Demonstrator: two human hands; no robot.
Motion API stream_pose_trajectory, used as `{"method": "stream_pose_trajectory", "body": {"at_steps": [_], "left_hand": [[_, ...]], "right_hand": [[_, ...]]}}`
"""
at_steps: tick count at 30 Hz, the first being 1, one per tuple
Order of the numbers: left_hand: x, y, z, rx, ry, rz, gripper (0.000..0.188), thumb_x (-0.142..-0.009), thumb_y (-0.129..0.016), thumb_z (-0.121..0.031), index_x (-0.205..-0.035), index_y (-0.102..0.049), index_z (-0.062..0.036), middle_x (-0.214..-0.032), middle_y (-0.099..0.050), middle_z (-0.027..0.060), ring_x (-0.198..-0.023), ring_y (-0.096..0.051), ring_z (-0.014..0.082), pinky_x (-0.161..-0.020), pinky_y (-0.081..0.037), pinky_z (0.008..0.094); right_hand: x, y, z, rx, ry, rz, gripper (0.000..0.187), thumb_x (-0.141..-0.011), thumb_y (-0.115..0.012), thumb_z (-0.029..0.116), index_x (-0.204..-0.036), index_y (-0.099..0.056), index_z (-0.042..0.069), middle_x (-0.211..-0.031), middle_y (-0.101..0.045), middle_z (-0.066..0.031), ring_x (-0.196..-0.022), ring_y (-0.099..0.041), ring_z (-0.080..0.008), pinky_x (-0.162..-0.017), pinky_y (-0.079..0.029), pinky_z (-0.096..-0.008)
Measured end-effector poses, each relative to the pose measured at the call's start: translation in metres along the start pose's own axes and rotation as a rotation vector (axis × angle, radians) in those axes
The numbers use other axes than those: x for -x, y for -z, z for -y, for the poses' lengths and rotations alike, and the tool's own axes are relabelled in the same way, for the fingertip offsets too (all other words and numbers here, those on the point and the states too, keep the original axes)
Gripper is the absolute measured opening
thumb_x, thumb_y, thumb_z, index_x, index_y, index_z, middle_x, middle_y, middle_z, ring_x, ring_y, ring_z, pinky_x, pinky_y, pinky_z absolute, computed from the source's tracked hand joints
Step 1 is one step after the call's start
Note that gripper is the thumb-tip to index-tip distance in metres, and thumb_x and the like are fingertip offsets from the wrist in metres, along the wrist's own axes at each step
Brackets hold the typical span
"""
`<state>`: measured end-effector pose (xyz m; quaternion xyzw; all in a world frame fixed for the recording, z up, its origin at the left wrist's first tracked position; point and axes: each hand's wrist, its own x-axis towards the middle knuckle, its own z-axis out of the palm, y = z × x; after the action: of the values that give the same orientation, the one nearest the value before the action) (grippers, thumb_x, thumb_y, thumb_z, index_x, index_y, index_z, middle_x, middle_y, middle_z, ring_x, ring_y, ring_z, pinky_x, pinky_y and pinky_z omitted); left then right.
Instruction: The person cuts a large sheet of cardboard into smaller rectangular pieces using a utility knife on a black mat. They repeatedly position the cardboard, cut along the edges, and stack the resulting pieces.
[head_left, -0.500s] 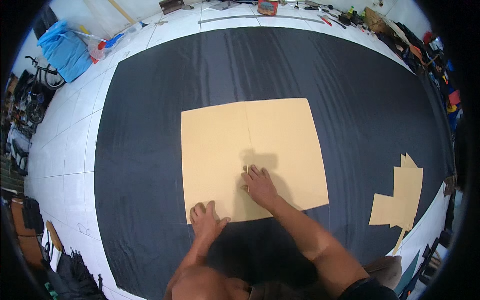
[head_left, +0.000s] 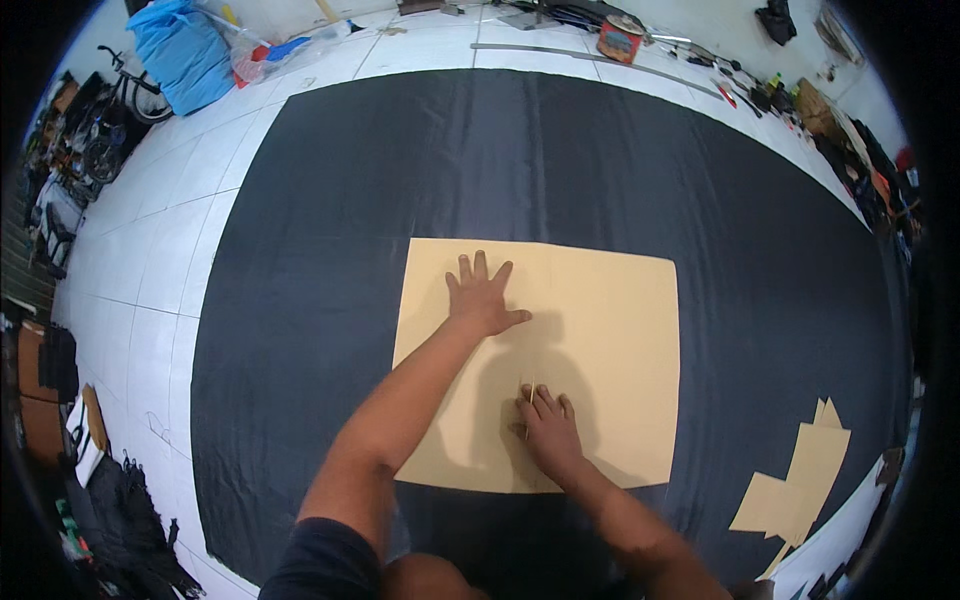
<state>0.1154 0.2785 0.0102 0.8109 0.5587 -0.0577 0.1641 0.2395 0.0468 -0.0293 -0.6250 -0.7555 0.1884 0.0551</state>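
Note:
A large tan sheet of card or stiff paper (head_left: 620, 340) lies flat on a broad black sheet of material (head_left: 300, 350). My left hand (head_left: 482, 305) rests palm down on the upper left part of the tan sheet, fingers spread. Lower down, right of the middle, my right hand (head_left: 552, 432) is against the sheet with its fingers bent round a thin pale stick (head_left: 532, 393), like a pen or pencil; its exact kind is too small to tell. Shadows of my arms and head fall across the sheet.
Several tan cut pieces (head_left: 795, 480) lie overlapped on the black material at the right. Beyond its far edge are a long metal ruler (head_left: 530, 48) and scattered tools (head_left: 770, 95) on white tiles. A blue bag (head_left: 182, 60) and a small bicycle (head_left: 130, 95) stand far left.
My left hand has moved from the sheet's near left corner up to its far left part and spread flat. My right hand keeps the thin stick on the sheet. The view has shifted.

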Motion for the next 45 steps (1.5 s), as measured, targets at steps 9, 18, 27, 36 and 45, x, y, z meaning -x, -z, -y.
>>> {"method": "stream_pose_trajectory", "body": {"at_steps": [9, 18, 27, 36, 45], "left_hand": [[-0.031, -0.008, -0.009, -0.007, 0.06, 0.138, 0.11, -0.067, -0.077, -0.071, -0.153, -0.035, -0.0167, -0.157, -0.025, 0.0253, -0.146, -0.021, 0.0502, -0.109, -0.028, 0.0711], [-0.033, -0.006, -0.016, 0.003, 0.098, 0.171, 0.114, -0.069, -0.078, -0.067, -0.158, -0.024, -0.0199, -0.161, -0.018, 0.0235, -0.149, -0.014, 0.0481, -0.112, -0.027, 0.0692], [-0.033, -0.012, -0.01, -0.03, 0.085, 0.225, 0.114, -0.074, -0.074, -0.067, -0.159, -0.021, -0.0134, -0.163, -0.016, 0.0229, -0.15, -0.01, 0.0484, -0.111, -0.024, 0.0727], [-0.036, -0.043, -0.007, 0.062, 0.041, 0.041, 0.082, -0.094, -0.054, -0.054, -0.155, -0.025, -0.0076, -0.162, -0.021, 0.022, -0.15, -0.016, 0.0458, -0.107, -0.019, 0.0809], [-0.035, -0.038, -0.009, 0.113, -0.001, 0.053, 0.07, -0.1, -0.047, -0.046, -0.152, -0.025, -0.0054, -0.154, -0.037, 0.0209, -0.145, -0.034, 0.0387, -0.105, -0.019, 0.0826]], "right_hand": [[0.0, 0.007, 0.002, -0.003, -0.017, -0.011, 0.047, -0.095, -0.062, 0.028, -0.136, -0.053, 0.007, -0.15, -0.047, -0.012, -0.142, -0.041, -0.0293, -0.113, -0.028, -0.06], [-0.021, 0.022, -0.05, -0.504, -0.182, -0.196, 0.042, -0.096, -0.059, 0.016, -0.135, -0.054, 0.001, -0.128, -0.063, -0.0208, -0.124, -0.058, -0.0347, -0.104, -0.044, -0.0461], [-0.27, 0.104, -0.028, -0.966, -0.242, -0.098, 0.046, -0.107, -0.046, 0.037, -0.137, -0.057, 0.003, -0.114, -0.069, -0.0132, -0.102, -0.066, -0.0193, -0.09, -0.05, -0.0339], [-0.356, 0.068, 0.036, -0.648, -0.063, -0.064, 0.032, -0.098, -0.063, 0.027, -0.117, -0.07, 0.004, -0.102, -0.073, -0.0152, -0.098, -0.069, -0.0255, -0.089, -0.052, -0.036], [-0.362, 0.055, 0.044, -0.594, 0.022, -0.113, 0.025, -0.097, -0.06, 0.021, -0.11, -0.071, 0.002, -0.099, -0.074, -0.0176, -0.095, -0.071, -0.0325, -0.084, -0.054, -0.0406]]}}
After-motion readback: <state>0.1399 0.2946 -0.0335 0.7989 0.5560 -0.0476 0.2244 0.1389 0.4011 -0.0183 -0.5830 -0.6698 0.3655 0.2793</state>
